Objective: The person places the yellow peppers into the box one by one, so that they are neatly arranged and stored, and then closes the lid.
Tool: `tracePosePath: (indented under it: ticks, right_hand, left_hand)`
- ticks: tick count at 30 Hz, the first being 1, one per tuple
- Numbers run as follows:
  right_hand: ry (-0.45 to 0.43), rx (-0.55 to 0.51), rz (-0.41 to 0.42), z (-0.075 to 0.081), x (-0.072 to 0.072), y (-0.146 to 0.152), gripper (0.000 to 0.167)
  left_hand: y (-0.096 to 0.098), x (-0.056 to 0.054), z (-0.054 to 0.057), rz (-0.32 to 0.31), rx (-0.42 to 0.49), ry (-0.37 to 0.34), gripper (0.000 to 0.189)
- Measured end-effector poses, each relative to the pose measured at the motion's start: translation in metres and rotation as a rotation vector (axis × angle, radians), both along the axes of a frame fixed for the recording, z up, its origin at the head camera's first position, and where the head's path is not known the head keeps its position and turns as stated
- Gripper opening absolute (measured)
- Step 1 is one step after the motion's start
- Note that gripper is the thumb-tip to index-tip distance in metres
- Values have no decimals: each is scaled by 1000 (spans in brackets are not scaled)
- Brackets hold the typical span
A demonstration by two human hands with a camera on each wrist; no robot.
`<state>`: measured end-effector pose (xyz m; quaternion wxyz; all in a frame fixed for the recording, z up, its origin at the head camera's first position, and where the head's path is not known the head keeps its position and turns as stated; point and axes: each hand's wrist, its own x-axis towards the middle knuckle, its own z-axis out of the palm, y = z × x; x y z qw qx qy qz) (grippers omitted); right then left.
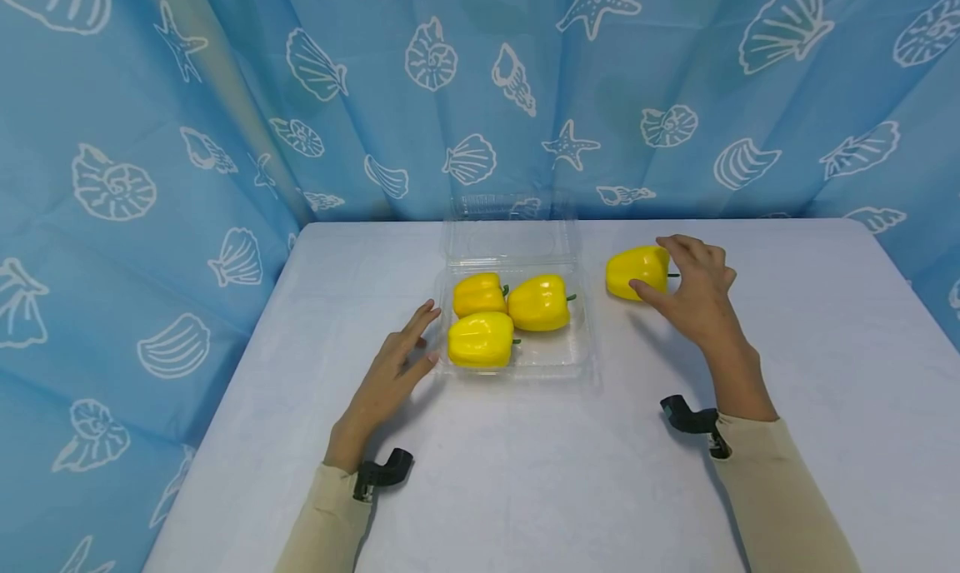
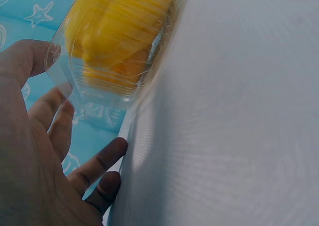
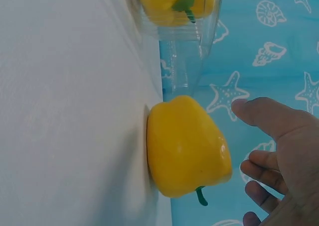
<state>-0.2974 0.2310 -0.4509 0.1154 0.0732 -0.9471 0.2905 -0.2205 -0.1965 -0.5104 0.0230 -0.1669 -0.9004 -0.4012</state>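
Observation:
Three yellow bell peppers [image 1: 482, 340] with green stems lie in a clear plastic clamshell box [image 1: 551, 352], its lid folded back behind it. My left hand [image 1: 390, 373] is beside the box's left side, fingers spread. In the left wrist view the thumb [image 2: 37, 59] overlaps the box's rim. Another yellow bell pepper [image 3: 187, 149] lies on its side on the table, right of the box. My right hand [image 1: 697, 294] reaches over this pepper's stem end with thumb and fingers apart. The right wrist view shows a gap between that hand and the pepper.
A white cloth covers the table [image 1: 525, 465]. Behind it and along the left hangs a blue curtain [image 1: 510, 165] with white shells and starfish. The raised clear lid [image 1: 510, 240] stands near the table's back edge. Each wrist carries a small black camera [image 1: 686, 415].

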Motion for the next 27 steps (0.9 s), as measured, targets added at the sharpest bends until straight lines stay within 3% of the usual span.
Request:
tracePosePath:
  ticks: [27]
  right_hand:
    - [-71, 13, -5, -12, -9, 8, 83]
  left_hand:
    - [0, 0, 2, -11, -2, 2, 61]
